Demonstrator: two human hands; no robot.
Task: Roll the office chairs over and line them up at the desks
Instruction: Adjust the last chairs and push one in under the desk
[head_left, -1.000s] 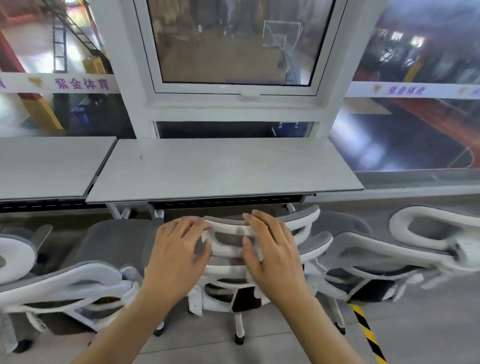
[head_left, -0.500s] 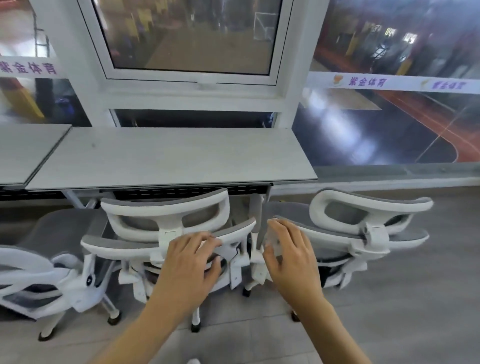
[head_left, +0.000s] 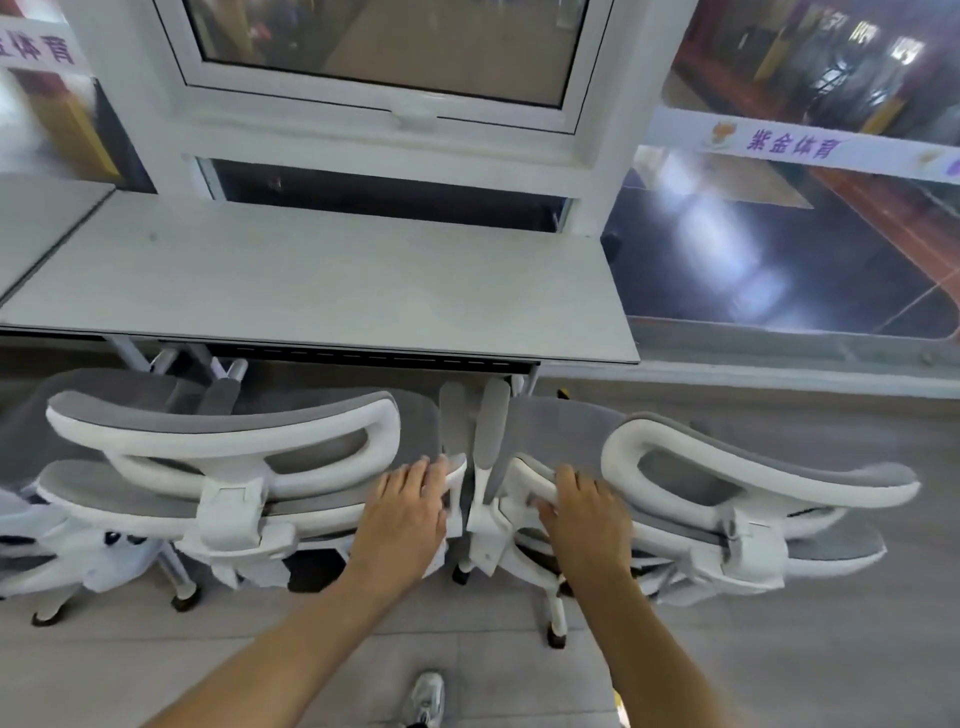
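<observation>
White-framed, grey-meshed, two office chairs stand backs toward the camera at the grey desk (head_left: 322, 280), and each hand grips one. The left hand (head_left: 405, 512) lies palm-down with fingers curled over the right end of the left chair (head_left: 218, 467) backrest frame. The right hand (head_left: 584, 512) wraps the left end of the right chair (head_left: 753, 493) backrest frame, fingers folded over its white rim. Both forearms reach forward from the bottom edge, roughly parallel. Between the two grips, the chairs' grey armrests (head_left: 491, 431) stand just beside each other under the desk edge. Thumbs are hidden beneath the palms. Seats are mostly hidden by the backrests. A third chair (head_left: 31, 545) is cut off at the far left. One shoe (head_left: 427, 699) shows below the hands.
</observation>
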